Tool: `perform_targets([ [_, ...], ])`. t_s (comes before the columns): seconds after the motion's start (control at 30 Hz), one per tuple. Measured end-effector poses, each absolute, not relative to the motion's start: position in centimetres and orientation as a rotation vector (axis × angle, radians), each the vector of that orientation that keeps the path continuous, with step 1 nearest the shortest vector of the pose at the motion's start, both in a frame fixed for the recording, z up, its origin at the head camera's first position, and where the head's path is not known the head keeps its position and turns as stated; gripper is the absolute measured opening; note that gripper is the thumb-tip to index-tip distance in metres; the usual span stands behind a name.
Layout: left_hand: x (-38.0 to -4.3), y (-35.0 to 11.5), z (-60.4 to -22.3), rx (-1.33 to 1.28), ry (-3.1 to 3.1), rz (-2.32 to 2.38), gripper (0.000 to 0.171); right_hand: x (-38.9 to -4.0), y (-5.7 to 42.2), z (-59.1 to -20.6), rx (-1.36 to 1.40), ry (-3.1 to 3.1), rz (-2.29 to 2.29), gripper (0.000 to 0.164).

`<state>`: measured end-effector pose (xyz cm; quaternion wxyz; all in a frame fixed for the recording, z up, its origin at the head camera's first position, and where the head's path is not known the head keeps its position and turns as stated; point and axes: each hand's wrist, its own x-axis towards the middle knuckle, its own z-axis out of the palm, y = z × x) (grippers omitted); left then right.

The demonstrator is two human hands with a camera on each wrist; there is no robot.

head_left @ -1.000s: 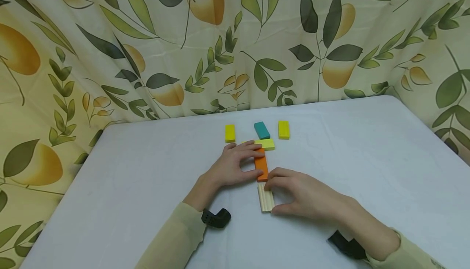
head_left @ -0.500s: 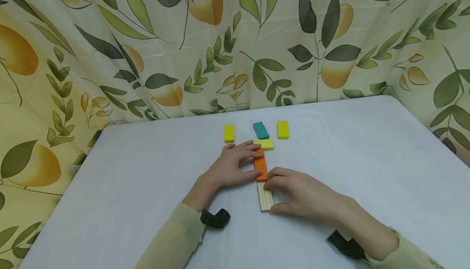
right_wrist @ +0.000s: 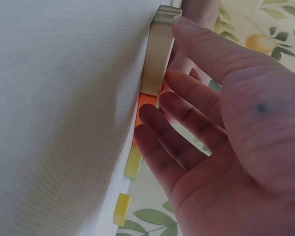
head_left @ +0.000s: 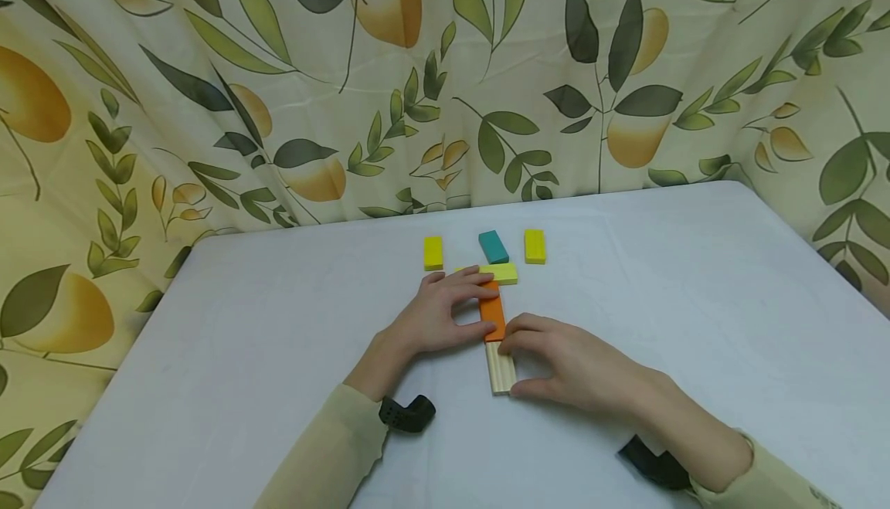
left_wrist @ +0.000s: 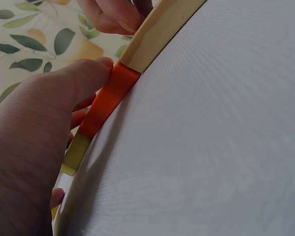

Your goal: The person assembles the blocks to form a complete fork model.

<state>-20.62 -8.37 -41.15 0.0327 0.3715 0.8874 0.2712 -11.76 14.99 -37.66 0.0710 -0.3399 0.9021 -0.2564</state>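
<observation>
My left hand (head_left: 445, 312) holds the orange block (head_left: 492, 316), thumb at its near end and fingers over its far part. Past those fingertips lies a light yellow-green block (head_left: 504, 273), set crosswise and partly covered by them. My right hand (head_left: 577, 362) pinches a plain, grooved wooden block (head_left: 499, 374) along its right side, thumb by the near corner and index finger by the far one. The wooden block meets the orange block end to end; the left wrist view shows the orange (left_wrist: 108, 101) and wooden (left_wrist: 155, 42) blocks flush in one line.
Beyond the crosswise block stand a yellow block (head_left: 433, 252) on the left, a teal block (head_left: 494, 247) in the middle and another yellow block (head_left: 535, 246) on the right. A white cloth (head_left: 278, 324) covers the table; a leaf-patterned curtain (head_left: 389, 107) hangs behind.
My right hand has slid the wooden block slightly away from me, closing the small gap to the orange block. The left hand stays in place.
</observation>
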Motion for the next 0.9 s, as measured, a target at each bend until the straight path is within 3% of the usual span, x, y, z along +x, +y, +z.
perform_targets([
  [0.9,-20.59,-8.3,-41.19,1.127,2.729,0.832,0.046,-11.62,14.77,-37.61,-1.01,2.734,-0.723,0.035],
])
